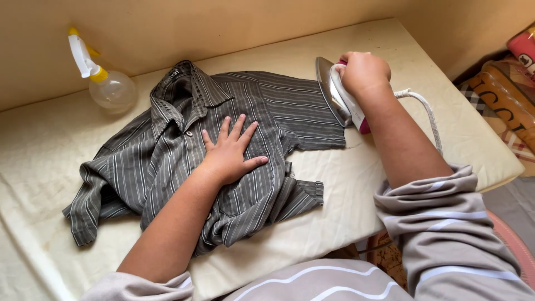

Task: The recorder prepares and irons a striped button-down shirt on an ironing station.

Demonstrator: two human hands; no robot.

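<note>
So, left hand (231,150) pressing flat, fingers spread, on the striped shirt (184,167). Right hand (363,71) gripping the iron (339,97), tipped up just right of the shirt's sleeve.

We see few such things. A small pale label (174,73) sits inside the collar of the striped shirt (234,161) (too small for us to make out more). At the right edge, beside the padded board (423,78), lie soft packages (510,103): one brown with orange lettering, and one red-pink above it, partly cut off.
</note>
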